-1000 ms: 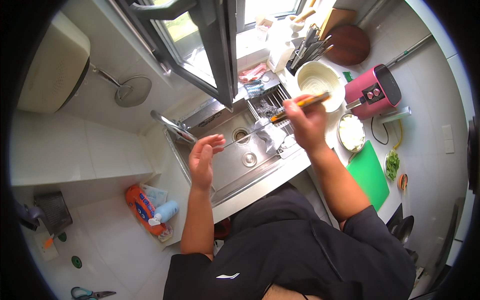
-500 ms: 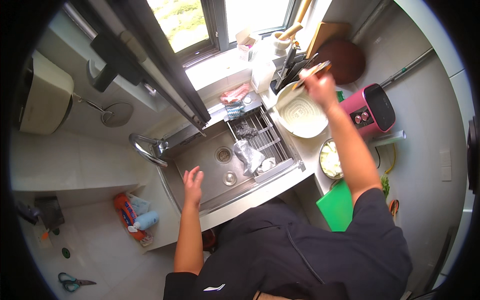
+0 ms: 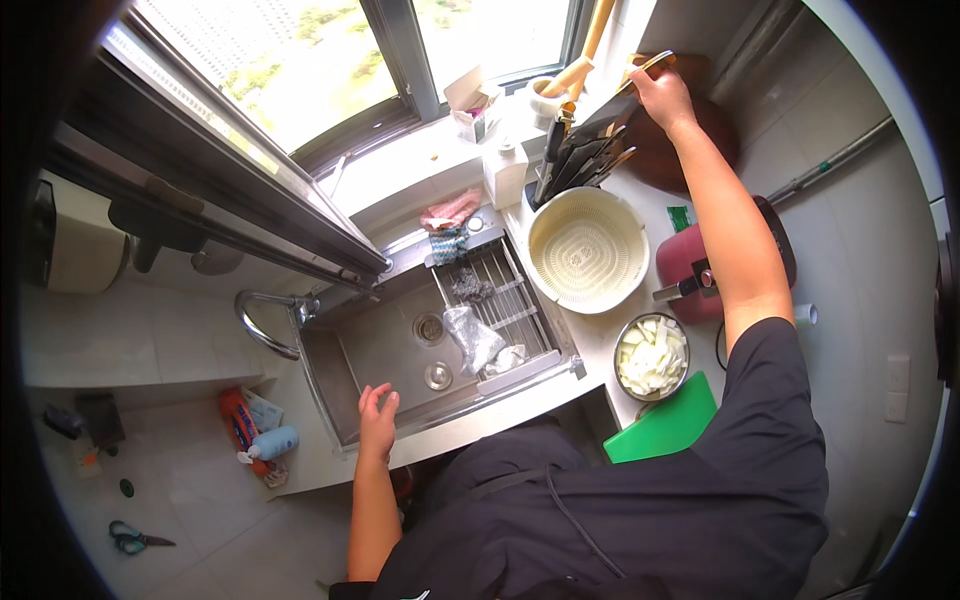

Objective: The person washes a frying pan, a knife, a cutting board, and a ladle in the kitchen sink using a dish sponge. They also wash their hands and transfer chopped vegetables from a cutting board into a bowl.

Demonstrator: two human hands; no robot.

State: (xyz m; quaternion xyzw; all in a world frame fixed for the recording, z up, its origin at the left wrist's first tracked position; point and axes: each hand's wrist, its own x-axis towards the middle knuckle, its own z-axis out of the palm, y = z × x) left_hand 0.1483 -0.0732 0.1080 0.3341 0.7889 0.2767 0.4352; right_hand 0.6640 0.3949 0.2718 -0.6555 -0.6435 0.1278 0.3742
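Observation:
My right hand (image 3: 664, 100) is raised at the far right, above a dark round board (image 3: 705, 135) and past the knife block. Its fingers close on a slim tool (image 3: 655, 62) with tan and dark parts; its exact kind is too small to tell. Below and left of that hand are several black-handled knives (image 3: 582, 160) and a cream colander (image 3: 590, 250). My left hand (image 3: 377, 420) hovers over the near left part of the steel sink (image 3: 350, 345), holding nothing, fingers apart. A bowl of pale cut pieces (image 3: 652, 355) stands nearer me on the counter.
A rack across the sink's right side bears a clear plastic bag (image 3: 472, 338). Beside the bowl lies a green cutting board (image 3: 665, 420). The pink appliance (image 3: 685, 270) is partly behind my right forearm. The faucet (image 3: 268, 318) and window frame (image 3: 240, 190) stand left; a blue bottle (image 3: 275, 442) is nearby.
My right hand has moved farther away from me, from over the colander toward the dark round board, carrying the slim tool. My left hand stays over the sink. The view has shifted.

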